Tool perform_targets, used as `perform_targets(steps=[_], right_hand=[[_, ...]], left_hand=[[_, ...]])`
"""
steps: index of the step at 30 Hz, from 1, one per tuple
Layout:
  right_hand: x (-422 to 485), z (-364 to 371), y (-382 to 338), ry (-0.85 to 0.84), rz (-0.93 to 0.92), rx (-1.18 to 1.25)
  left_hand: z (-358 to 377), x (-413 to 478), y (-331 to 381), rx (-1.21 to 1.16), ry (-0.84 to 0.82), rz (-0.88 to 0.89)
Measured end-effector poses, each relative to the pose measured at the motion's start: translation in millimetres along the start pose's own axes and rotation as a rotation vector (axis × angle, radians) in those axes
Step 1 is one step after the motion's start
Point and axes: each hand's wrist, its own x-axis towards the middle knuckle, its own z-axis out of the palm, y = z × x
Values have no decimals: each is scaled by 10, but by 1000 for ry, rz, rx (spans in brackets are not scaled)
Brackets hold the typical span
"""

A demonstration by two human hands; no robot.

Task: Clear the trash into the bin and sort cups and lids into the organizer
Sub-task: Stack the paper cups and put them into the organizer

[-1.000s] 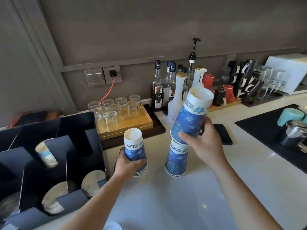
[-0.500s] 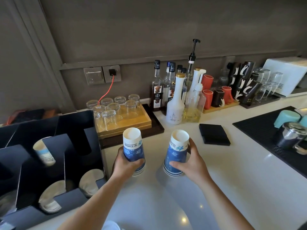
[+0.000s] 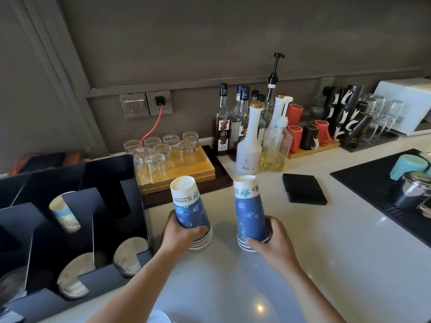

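The white bench [image 3: 338, 241] carries everything. The black organizer [image 3: 70, 229] stands at its left end, holding one pale cup [image 3: 65, 214] and lids [image 3: 130, 255] in its front slots. Right of the organizer, behind the stacks, a syrup bottle [image 3: 223, 127] reads "1883". The left hand [image 3: 179, 236] is closed round an upturned blue cup stack [image 3: 190, 210] just right of the organizer; its print is unreadable. The right hand [image 3: 272, 243] grips a second stack [image 3: 250, 210] farther right.
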Motion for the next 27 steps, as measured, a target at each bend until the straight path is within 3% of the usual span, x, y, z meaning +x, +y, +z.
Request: perform_targets(steps=[3,7,10,18,27], right_hand=[[-81,-99,-26,41,-13,144],[-208,-220,19,54,68,372],[-271,-336,7,79,56,432],[-506,-616,-40,249,35,409],[-653,-630,-163,163,6,336]], left_hand=[[-10,-23,63,-121,-9,-36],[-46,-38,151,-529,-123,-240],[-21,-36,222,-683,-159,-325],[207,-83,472,-756,-210,-389],[387,-246,535,-788,-282,-427]])
